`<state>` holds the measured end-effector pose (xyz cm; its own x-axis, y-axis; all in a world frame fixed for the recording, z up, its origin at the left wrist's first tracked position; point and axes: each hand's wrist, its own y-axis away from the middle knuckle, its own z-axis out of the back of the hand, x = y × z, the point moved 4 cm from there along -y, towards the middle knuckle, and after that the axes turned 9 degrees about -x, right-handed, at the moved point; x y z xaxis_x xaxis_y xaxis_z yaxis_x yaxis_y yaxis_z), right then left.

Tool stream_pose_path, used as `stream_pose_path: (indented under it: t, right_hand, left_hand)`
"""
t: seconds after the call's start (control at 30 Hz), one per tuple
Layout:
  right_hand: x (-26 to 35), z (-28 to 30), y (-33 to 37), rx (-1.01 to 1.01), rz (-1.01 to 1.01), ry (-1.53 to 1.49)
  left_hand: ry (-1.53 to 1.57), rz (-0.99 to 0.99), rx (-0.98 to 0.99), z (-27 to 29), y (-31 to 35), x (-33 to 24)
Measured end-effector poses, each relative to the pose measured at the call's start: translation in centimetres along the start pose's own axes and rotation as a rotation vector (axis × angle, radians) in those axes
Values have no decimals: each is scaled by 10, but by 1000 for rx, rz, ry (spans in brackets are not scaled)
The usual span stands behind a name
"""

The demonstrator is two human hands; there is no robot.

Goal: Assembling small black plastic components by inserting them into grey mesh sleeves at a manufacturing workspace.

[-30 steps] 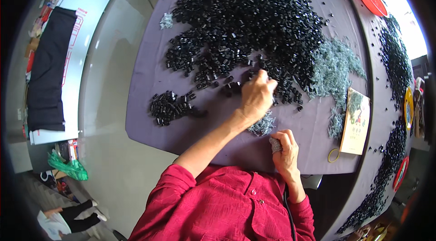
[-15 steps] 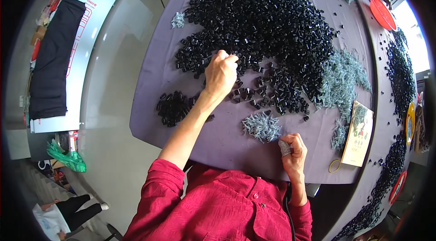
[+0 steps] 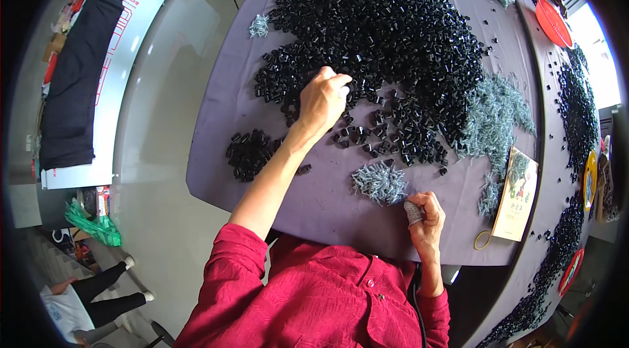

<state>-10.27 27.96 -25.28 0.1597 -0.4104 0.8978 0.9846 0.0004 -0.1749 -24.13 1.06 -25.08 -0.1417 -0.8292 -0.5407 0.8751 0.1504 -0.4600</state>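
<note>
A person in a red shirt [image 3: 327, 302] works at a purple-covered table [image 3: 223, 151], both hands busy. The left hand [image 3: 323, 100] reaches into the near edge of one large heap of small black parts [image 3: 386, 40], too many to count, its fingers bunched together and pinching at a piece there. The right hand [image 3: 426, 223] rests by the table's near edge, fingers curled tight around a small grey bundle [image 3: 413, 212]. Just beside it lies one little pile of grey metal clips [image 3: 380, 182]; a bigger grey drift [image 3: 495, 112] spreads to the right. One smaller cluster of black parts [image 3: 251, 153] sits apart on the left. One booklet [image 3: 517, 194] and one rubber band [image 3: 482, 240] lie nearby.
</note>
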Motion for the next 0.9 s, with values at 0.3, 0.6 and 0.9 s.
stream_pose_path:
  t: [0.3,0.6,0.9]
  right_hand:
    - [-3,0,2,35,8,32]
    - [-8,5,5,72,-153,-88]
    - [-18,5,7,80,-140,-111]
  left_hand:
    - [119,-107,11,-35,20,-42]
    - [52,155,-121,41,19,27]
    - [109,80,-33,20,14,11]
